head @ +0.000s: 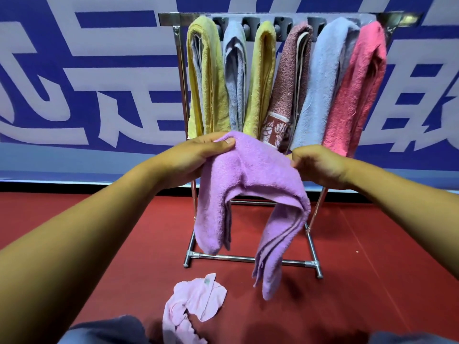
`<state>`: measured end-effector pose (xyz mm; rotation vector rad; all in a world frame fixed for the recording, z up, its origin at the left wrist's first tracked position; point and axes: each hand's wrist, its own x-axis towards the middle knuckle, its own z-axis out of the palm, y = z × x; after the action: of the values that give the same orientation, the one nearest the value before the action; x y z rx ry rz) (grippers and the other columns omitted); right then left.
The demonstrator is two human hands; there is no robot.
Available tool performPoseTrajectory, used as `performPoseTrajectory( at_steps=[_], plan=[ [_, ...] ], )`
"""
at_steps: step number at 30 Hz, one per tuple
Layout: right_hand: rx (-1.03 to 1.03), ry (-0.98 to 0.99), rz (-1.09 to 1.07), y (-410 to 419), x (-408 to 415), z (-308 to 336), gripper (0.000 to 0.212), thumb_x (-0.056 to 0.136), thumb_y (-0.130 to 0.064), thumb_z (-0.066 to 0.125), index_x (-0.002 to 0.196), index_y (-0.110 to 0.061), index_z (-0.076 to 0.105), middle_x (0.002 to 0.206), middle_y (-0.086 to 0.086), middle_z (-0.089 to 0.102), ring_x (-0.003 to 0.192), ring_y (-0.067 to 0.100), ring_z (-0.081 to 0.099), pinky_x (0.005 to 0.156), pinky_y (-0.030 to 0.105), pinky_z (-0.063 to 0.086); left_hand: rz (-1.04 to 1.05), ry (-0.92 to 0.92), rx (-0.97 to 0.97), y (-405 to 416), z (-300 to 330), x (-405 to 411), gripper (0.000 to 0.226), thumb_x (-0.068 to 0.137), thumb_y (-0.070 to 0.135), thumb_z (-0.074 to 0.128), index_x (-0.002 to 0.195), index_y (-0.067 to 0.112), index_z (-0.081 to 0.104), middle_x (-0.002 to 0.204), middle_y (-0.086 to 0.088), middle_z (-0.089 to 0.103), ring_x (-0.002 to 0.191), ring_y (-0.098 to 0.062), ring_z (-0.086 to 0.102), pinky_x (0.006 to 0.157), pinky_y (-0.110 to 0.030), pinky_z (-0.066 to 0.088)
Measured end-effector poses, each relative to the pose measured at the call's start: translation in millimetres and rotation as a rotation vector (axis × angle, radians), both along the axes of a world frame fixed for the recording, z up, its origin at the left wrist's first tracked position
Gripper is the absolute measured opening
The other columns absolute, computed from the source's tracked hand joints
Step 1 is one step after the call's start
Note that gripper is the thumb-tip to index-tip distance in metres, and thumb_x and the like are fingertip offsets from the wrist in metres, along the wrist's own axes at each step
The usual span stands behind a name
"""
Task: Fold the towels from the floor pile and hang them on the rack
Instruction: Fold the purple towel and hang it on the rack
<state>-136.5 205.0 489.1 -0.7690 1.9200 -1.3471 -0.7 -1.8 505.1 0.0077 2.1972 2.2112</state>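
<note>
Both the left hand (pixel 198 155) and the right hand (pixel 320 167) pinch a half-folded lilac terry towel (pixel 250 184) held up before the steel floor rack (pixel 248 258), where six folded towels already hang, leaving it and a crumpled pale-pink towel (pixel 193 304) on the red floor.

Two bare forearms, no sleeves, no watch or rings visible. Left hand (pixel 198 155), right hand (pixel 320 167) ungloved. Grey-blue trousers (pixel 111 331) at bottom edge.
</note>
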Motion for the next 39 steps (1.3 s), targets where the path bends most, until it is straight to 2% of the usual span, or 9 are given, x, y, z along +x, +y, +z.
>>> performPoseTrajectory(
  at_steps=[3, 10, 14, 17, 21, 25, 27, 31, 39],
  plan=[
    [0.038, 0.049, 0.038, 5, -4, 1, 0.047, 0.040, -0.031, 0.061, 0.079, -0.005, 0.053, 0.072, 0.011, 0.044, 0.062, 0.017, 0.041, 0.060, 0.024, 0.041, 0.003, -0.065, -0.082, -9, -9, 4, 0.036, 0.088, 0.030, 0.052, 0.121, 0.019, 0.060, 0.118, -0.005, 0.066, 0.105, -0.016, 0.061, 0.088, -0.029, 0.049],
    [-0.026, 0.098, 0.097, -4, -2, 11, 0.008, 0.063, -0.014, 0.056, 0.068, -0.015, 0.050, 0.051, -0.012, 0.048, 0.047, 0.001, 0.042, 0.046, 0.014, 0.033, -0.029, -0.231, -0.233, -23, -34, 7, 0.029, 0.072, 0.020, 0.062, 0.101, 0.016, 0.061, 0.103, -0.009, 0.059, 0.098, -0.022, 0.051, 0.090, -0.037, 0.035],
    [0.002, 0.189, 0.102, -17, 3, 14, 0.015, 0.083, -0.001, 0.056, 0.070, -0.008, 0.058, 0.051, -0.012, 0.052, 0.045, -0.002, 0.043, 0.043, 0.012, 0.030, -0.089, -0.247, -0.351, -19, -41, 9, 0.025, 0.060, 0.038, 0.064, 0.081, 0.027, 0.060, 0.087, -0.002, 0.050, 0.089, -0.018, 0.042, 0.086, -0.034, 0.034],
    [0.040, 0.239, 0.113, -27, 14, 21, 0.038, 0.069, -0.019, 0.064, 0.091, 0.011, 0.061, 0.075, 0.009, 0.053, 0.067, 0.013, 0.046, 0.054, 0.022, 0.031, -0.129, -0.205, -0.310, -12, -37, -1, 0.041, 0.067, 0.056, 0.062, 0.096, 0.028, 0.062, 0.100, 0.003, 0.062, 0.097, -0.014, 0.055, 0.094, -0.034, 0.035],
    [0.074, 0.267, 0.154, -34, 24, 27, 0.052, 0.068, -0.021, 0.061, 0.103, 0.016, 0.057, 0.082, 0.012, 0.051, 0.068, 0.013, 0.045, 0.055, 0.020, 0.032, -0.102, -0.090, -0.291, 4, -28, -20, 0.059, 0.084, 0.060, 0.056, 0.131, 0.025, 0.055, 0.130, 0.007, 0.062, 0.123, -0.013, 0.055, 0.109, -0.041, 0.035],
    [0.074, 0.290, 0.145, -32, 19, 35, 0.021, 0.085, -0.003, 0.059, 0.101, 0.010, 0.061, 0.049, -0.009, 0.050, 0.041, -0.003, 0.042, 0.042, 0.010, 0.030, 0.013, 0.025, -0.269, 17, -21, -31, 0.050, 0.093, 0.043, 0.056, 0.116, -0.001, 0.058, 0.106, -0.005, 0.066, 0.099, -0.015, 0.061, 0.091, -0.029, 0.045],
    [0.093, 0.341, 0.110, -30, 17, 39, 0.014, 0.091, 0.005, 0.050, 0.099, 0.008, 0.061, 0.036, -0.012, 0.044, 0.031, -0.002, 0.040, 0.032, 0.010, 0.029, -0.044, 0.009, -0.316, 17, -17, -33, 0.034, 0.098, 0.035, 0.049, 0.094, 0.003, 0.060, 0.082, 0.001, 0.061, 0.078, -0.009, 0.055, 0.075, -0.023, 0.046],
    [0.102, 0.320, 0.077, -30, 13, 45, 0.007, 0.090, -0.005, 0.058, 0.084, -0.004, 0.055, 0.034, -0.012, 0.042, 0.028, 0.000, 0.037, 0.031, 0.009, 0.027, -0.079, -0.013, -0.345, 9, -5, -36, 0.028, 0.101, 0.027, 0.045, 0.077, 0.015, 0.053, 0.064, 0.007, 0.050, 0.062, -0.007, 0.044, 0.063, -0.020, 0.041],
    [0.091, 0.199, 0.022, -31, -11, 45, 0.028, 0.090, -0.031, 0.061, 0.069, -0.013, 0.060, 0.045, -0.008, 0.056, 0.037, 0.005, 0.047, 0.039, 0.015, 0.032, 0.101, 0.050, -0.319, -27, 23, -50, 0.026, 0.101, 0.028, 0.045, 0.080, 0.018, 0.056, 0.063, 0.006, 0.057, 0.056, -0.006, 0.050, 0.053, -0.018, 0.042]
  ],
)
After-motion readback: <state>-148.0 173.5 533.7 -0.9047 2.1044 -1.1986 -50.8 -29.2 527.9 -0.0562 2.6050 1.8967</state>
